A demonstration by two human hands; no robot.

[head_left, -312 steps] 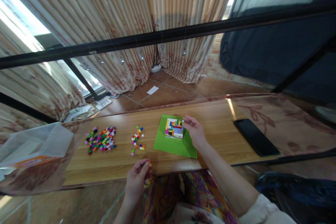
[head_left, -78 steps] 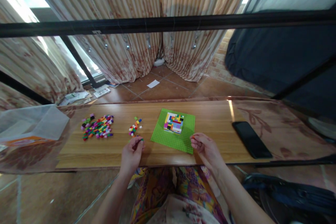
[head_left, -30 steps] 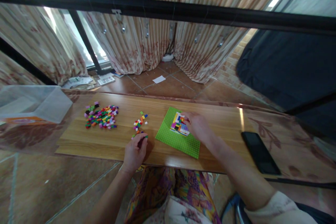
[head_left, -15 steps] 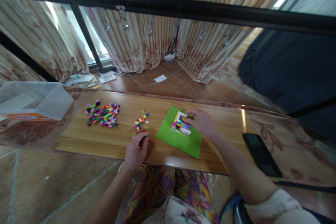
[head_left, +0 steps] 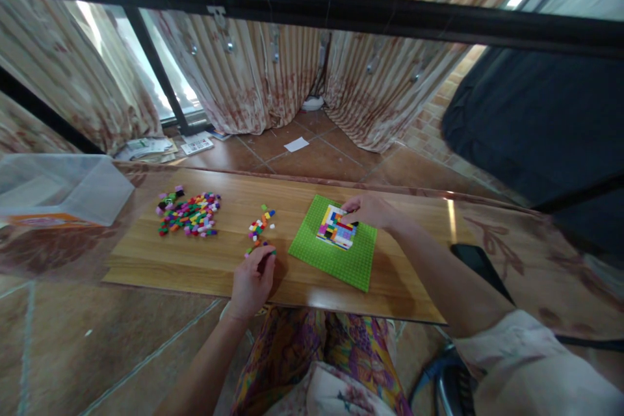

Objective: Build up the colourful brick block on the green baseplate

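Observation:
A green baseplate [head_left: 336, 260] lies on the wooden board [head_left: 195, 260], with a square block of many-coloured small bricks [head_left: 335, 229] built on it. My right hand [head_left: 371, 210] rests at the far right corner of that block, fingers pinched together on its top edge. My left hand [head_left: 253, 278] lies closed on the board near the front edge, pinching a small green brick [head_left: 271, 252]. A short trail of loose bricks [head_left: 259, 229] lies just beyond my left hand.
A larger heap of coloured bricks [head_left: 188, 213] lies at the board's left. A clear plastic box [head_left: 58, 190] stands further left. A black phone [head_left: 480, 263] lies at the right, partly behind my right arm. A black bar [head_left: 312, 6] crosses overhead.
My right hand has shifted a little toward the far corner of the brick block. My left hand has stayed in place near the loose bricks.

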